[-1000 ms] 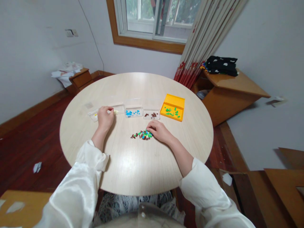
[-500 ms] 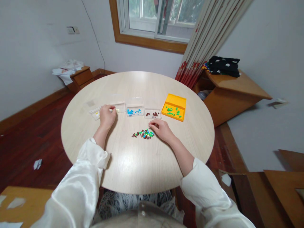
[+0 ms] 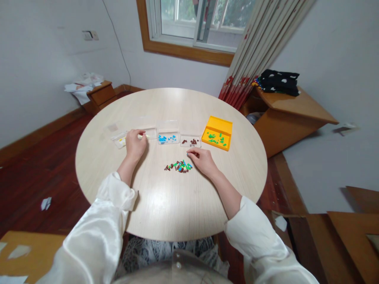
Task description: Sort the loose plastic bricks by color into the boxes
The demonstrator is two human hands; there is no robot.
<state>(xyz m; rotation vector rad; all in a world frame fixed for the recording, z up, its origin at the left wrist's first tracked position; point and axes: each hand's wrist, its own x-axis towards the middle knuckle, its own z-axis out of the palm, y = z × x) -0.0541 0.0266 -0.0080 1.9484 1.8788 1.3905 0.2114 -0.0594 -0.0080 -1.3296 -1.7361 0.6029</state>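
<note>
My left hand (image 3: 136, 145) hovers at the clear boxes on the left, thumb and fingers pinched; whatever is between them is too small to tell. It partly covers a clear box (image 3: 152, 133) with pale pieces and another clear box (image 3: 119, 144) with yellow pieces. At the centre lies a mixed pile of small building bricks (image 3: 179, 167), brown, green, blue and yellow. Just right of and above this pile, my right hand (image 3: 203, 159) is closed in a pinch, with a tiny darkish piece seeming to show at the fingertips.
Beyond the pile stand a clear box (image 3: 168, 143) of blue bricks, a clear box (image 3: 190, 145) of brown ones and an open yellow case (image 3: 217, 125) with green ones. All rest on a round pale table (image 3: 174, 213). A wooden cabinet (image 3: 296, 118) stands to the right.
My right hand has drawn slightly up and away from the pile, fingertips pinched. My left hand has shifted a little to the right at the clear boxes.
</note>
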